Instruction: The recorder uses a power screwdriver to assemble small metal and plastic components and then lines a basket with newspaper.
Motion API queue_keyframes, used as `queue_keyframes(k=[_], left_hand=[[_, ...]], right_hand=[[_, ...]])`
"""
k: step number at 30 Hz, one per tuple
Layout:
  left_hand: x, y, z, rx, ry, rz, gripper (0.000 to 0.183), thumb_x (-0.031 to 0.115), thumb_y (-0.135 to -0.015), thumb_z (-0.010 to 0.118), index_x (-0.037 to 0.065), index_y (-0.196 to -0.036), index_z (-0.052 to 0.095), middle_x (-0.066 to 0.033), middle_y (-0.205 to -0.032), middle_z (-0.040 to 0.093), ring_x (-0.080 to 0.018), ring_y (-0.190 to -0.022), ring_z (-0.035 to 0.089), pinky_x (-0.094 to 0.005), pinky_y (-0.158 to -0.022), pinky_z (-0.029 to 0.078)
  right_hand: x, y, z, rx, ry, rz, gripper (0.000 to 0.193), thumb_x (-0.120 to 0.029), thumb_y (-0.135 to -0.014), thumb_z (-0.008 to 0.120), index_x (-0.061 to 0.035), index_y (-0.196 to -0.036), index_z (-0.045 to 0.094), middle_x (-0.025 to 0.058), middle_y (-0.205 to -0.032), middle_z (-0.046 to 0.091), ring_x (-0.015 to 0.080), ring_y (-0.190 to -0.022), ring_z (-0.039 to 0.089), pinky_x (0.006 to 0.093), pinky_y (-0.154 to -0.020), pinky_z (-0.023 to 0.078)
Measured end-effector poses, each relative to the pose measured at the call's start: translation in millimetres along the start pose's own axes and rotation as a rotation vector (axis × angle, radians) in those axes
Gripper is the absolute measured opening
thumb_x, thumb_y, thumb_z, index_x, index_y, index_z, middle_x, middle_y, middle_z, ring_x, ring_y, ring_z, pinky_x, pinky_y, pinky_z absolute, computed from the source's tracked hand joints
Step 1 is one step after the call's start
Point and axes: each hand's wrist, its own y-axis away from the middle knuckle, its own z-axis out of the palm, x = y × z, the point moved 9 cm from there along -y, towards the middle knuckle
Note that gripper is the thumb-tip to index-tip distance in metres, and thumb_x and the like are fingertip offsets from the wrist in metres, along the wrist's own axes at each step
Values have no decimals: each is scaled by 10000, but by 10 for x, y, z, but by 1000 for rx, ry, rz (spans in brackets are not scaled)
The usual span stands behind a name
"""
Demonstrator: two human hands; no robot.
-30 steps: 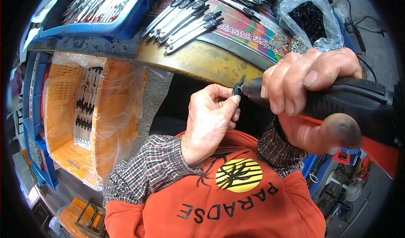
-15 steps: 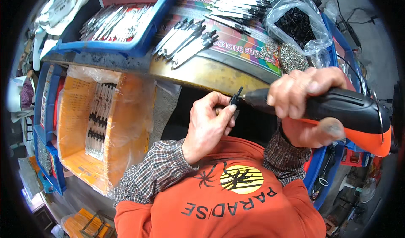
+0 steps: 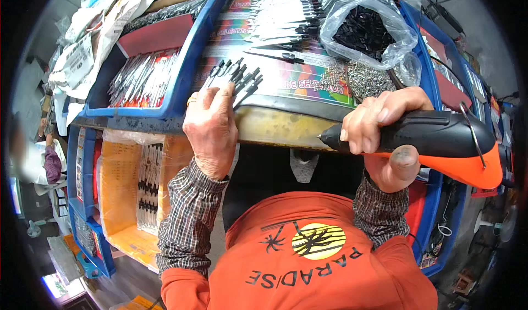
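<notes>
My right hand (image 3: 382, 131) grips a black and orange electric screwdriver (image 3: 434, 145), held level with its tip pointing left, in front of the bench edge. My left hand (image 3: 212, 128) reaches forward onto the bench and rests on a small row of black-and-silver parts (image 3: 239, 79) lying on a colourful printed sheet (image 3: 308, 79). Whether its fingers pinch one of the parts is hidden. More of the same parts lie further back on the sheet (image 3: 280, 18).
A blue bin (image 3: 187, 73) with packed parts stands at the left. An orange crate in clear plastic (image 3: 129, 189) sits below it. A clear bag of black pieces (image 3: 368, 29) and a heap of small screws (image 3: 371, 79) lie at the back right. Blue trays line the right side.
My left hand has left the screwdriver's tip and reached forward to the row of parts on the bench. The small part at the tip is gone. The right hand stays on the screwdriver.
</notes>
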Motion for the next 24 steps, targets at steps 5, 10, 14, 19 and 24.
queue_keyframes(k=[5, 10, 14, 19, 24], left_hand=[[-14, -31, 243, -93, -208, 72, 288, -4, -678, 513, 42, -944, 615, -92, -829, 543, -265, -796, 530, -360, -693, 417], [7, -106, 332, -124, -323, 141, 283, 25, -709, 511, 61, -971, 610, -80, -868, 529, -255, -843, 505, -368, -708, 375], [83, -286, 382, -172, -318, 173, 231, 44, -718, 516, 81, -924, 614, -80, -851, 537, -249, -842, 519, -367, -713, 384], [322, -515, 610, -249, -139, 247, 180, 69, -714, 532, 85, -877, 606, -94, -827, 541, -266, -841, 530, -377, -733, 406], [403, -611, 972, -340, -152, 336, 229, 17, -701, 565, 76, -914, 623, -94, -797, 544, -272, -775, 540, -360, -681, 443]], right_hand=[[29, 2, -65, 81, -42, 46, 454, -326, -706, 730, -30, -869, 427, 43, -585, 476, 161, -509, 501, 314, -529, 446], [29, 11, -155, 128, -54, 59, 456, -316, -694, 739, -29, -852, 422, 48, -580, 473, 161, -503, 499, 316, -525, 444], [23, 9, -236, 151, -36, 62, 450, -302, -689, 742, -30, -851, 424, 47, -579, 472, 161, -501, 497, 317, -526, 444], [34, -6, -271, 164, -62, 61, 438, -291, -689, 741, -33, -853, 426, 48, -578, 473, 161, -505, 497, 318, -528, 443], [27, 21, -341, 181, -48, 40, 440, -304, -698, 736, -37, -860, 426, 48, -581, 475, 161, -510, 498, 317, -537, 444]])
